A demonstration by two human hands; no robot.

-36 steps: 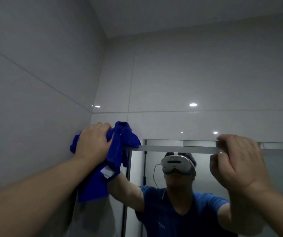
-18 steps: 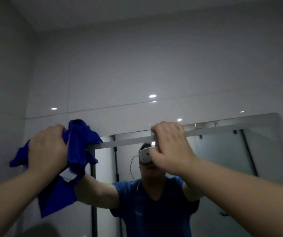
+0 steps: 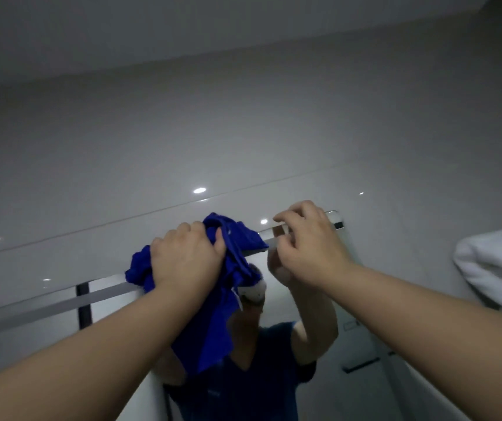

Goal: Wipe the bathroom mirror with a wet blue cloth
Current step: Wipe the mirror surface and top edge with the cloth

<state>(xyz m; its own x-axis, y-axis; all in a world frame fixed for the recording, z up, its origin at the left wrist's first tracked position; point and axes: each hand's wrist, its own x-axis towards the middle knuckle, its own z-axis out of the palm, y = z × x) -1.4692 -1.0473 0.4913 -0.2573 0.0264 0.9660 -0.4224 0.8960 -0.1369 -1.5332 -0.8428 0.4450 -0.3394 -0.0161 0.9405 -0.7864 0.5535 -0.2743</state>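
Blue cloth [image 3: 219, 287] bunched under left hand [image 3: 187, 256], right hand [image 3: 307, 241] beside

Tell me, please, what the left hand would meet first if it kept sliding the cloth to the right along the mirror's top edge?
Most likely the right hand, which rests on the same top edge of the mirror just beyond the blue cloth that the left hand grips. Only a short bare stretch separates them.
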